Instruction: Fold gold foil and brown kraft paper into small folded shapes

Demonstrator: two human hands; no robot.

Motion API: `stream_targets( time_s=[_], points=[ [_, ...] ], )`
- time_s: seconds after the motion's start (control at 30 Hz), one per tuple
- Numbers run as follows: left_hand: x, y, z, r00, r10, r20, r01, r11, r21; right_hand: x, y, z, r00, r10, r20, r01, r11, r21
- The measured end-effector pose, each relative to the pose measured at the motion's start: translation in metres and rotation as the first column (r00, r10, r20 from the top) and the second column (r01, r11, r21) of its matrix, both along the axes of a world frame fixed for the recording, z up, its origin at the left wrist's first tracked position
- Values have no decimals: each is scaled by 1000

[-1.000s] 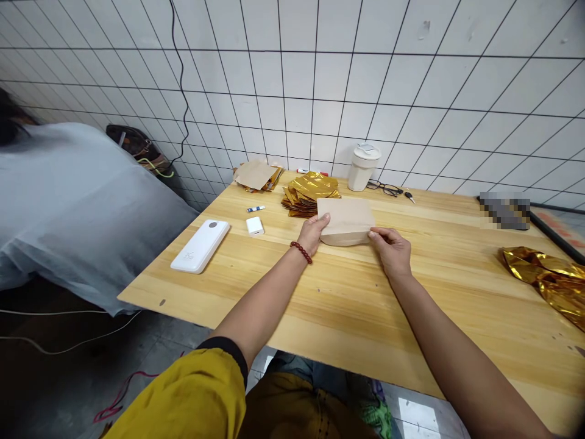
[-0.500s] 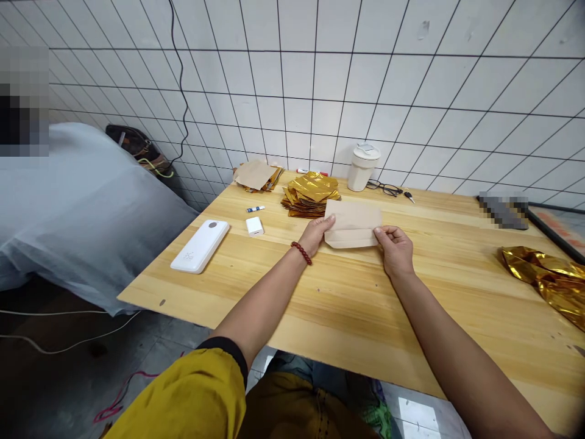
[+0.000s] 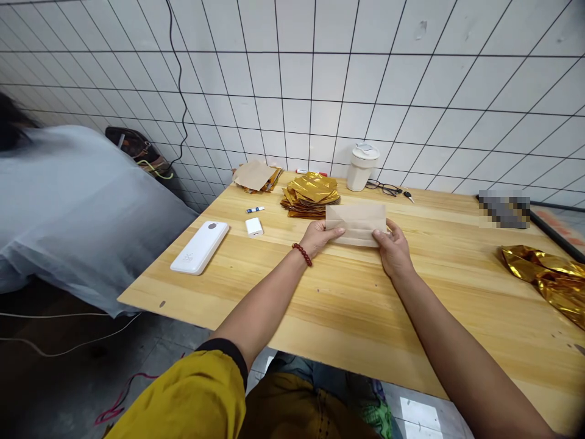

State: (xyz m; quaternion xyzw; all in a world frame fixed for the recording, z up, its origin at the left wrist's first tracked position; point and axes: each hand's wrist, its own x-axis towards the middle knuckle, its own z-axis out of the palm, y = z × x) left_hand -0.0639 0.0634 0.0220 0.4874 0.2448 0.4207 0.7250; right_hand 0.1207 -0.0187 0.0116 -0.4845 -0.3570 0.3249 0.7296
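A sheet of brown paper (image 3: 357, 217) with crease lines across it is held up above the wooden table. My left hand (image 3: 319, 236), a red bead bracelet on its wrist, grips the paper's left end with the thumb lying on the near face. On the right end, my right hand (image 3: 393, 244) pinches the paper, thumb in front and fingers behind, partly hidden by it. Just behind my left hand lies a stack of gold foil sheets (image 3: 311, 194). Farther left is a pile of brown and gold sheets (image 3: 256, 177).
A white power bank (image 3: 200, 247), a white charger (image 3: 254, 227) and a small blue-white strip (image 3: 255, 210) lie left. A lidded cup (image 3: 362, 166), glasses (image 3: 388, 189) and a key (image 3: 408, 196) stand near the wall. Crumpled gold foil (image 3: 548, 280) lies right. A person (image 3: 82, 195) sits at left.
Both thumbs have shifted inward over the paper, and my right fingers have moved behind its right end. The paper looks shorter in height and slightly farther right.
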Motion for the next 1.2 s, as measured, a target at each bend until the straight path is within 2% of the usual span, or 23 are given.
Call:
stream_targets(
  time_s=[0.1, 0.3, 0.43, 0.67, 0.8, 1.0, 1.2],
  points=[
    [-1, -2, 2, 999, -25, -36, 25, 1000, 12, 0, -2, -3, 990, 130, 58, -128, 991, -39],
    [-2, -7, 7, 999, -37, -8, 37, 999, -1, -5, -5, -4, 994, 105, 37, -105, 994, -14],
    [-1, -7, 5, 1000, -19, -5, 19, 1000, -9, -7, -5, -4, 991, 122, 59, -121, 992, -33],
    [5, 0, -1, 977, 214, 10, -213, 977, -21, -1, 0, -10, 993, -5, 120, 13, 998, -69],
    [6, -1, -2, 960, 278, 19, -278, 961, -8, -2, 0, -7, 990, 37, 137, -17, 989, -144],
    [11, -9, 1, 962, 196, 191, -190, 980, -52, 0, 1, -7, 990, 94, 103, -85, 992, -89],
    [20, -28, 5, 962, 153, 224, -86, 955, -282, -4, -3, -3, 976, 171, 132, -158, 982, -100]
  ],
)
